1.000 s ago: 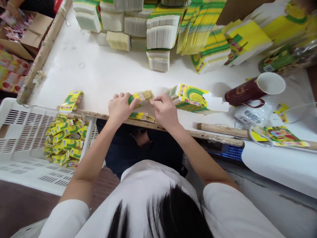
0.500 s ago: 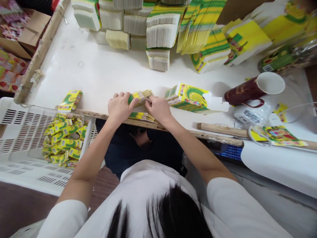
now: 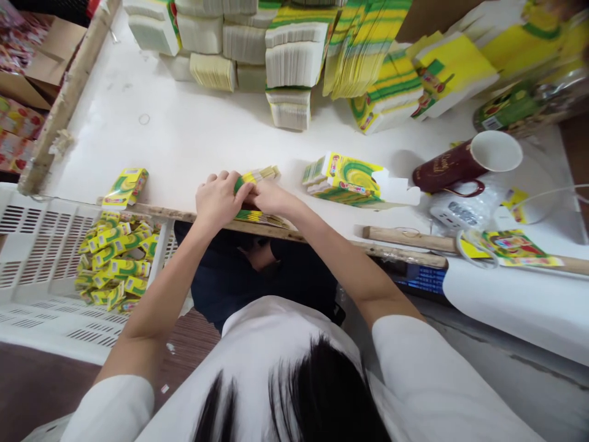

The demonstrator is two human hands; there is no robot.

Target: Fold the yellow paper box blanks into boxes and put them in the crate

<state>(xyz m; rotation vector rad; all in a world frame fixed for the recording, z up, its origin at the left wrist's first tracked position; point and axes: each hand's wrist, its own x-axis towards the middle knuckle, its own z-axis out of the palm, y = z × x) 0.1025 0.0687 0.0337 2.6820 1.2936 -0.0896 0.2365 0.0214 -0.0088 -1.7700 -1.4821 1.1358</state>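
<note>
Two bare hands work close together at the front edge of a white-topped bench (image 3: pixel 161 138), their owner in a white short-sleeved top, seen from where I stand. Left hand (image 3: pixel 216 199): grip wrapped round a bundle of flat cartons (image 3: pixel 262 174), yellow and green, its pale ends poking out to the right past the fingers. Right hand (image 3: pixel 269 197): fingers brought in against the left thumb, at the near side of the bundle; tips hidden, so I cannot tell whether that grip is pinching anything. Bundle sits just above the bench, near the wooden edge strip (image 3: pixel 317 238); a second flat stack (image 3: pixel 260 217) shows just below the hands, along the edge. To the left, one filled-out small box (image 3: pixel 126 187) lies at the bench edge, next to a white plastic crate (image 3: pixel 32 212) with a heap of small yellow-green boxes (image 3: pixel 113 261) inside. To the right, near the right forearm, a larger printed carton (image 3: pixel 352 175) lies on its side, white flap pointing at a maroon mug (image 3: pixel 444 166). Mug is tilted, its handle over a plastic-wrapped white object (image 3: pixel 455 213). Wooden stick (image 3: pixel 409 238) near the front edge. Behind, tight rows of stacked cartons (image 3: pixel 294 58) line the far side; a clear jar (image 3: pixel 519 113) lies at far right.
</note>
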